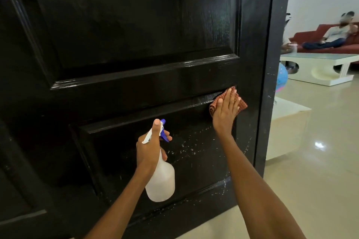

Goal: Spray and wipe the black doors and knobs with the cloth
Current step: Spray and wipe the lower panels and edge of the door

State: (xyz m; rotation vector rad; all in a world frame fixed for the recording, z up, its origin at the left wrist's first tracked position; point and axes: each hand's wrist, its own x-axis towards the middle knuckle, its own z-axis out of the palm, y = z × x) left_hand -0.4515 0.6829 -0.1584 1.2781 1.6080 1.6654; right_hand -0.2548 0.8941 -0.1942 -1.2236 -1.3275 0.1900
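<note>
The black door [136,35] fills most of your view, its lower panel speckled with white droplets. Past the door's right edge lie a tiled floor [320,170] and a red sofa [330,44]. In front of the door's lower panel your left hand [148,151] grips the white spray bottle [161,182] by its neck. Your right hand [226,110], fingers straight, presses the orange cloth [242,104] flat against the door near its right edge.

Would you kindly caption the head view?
Right hand presses orange checked cloth on glossy black panelled door; left hand grips translucent spray bottle.
</note>
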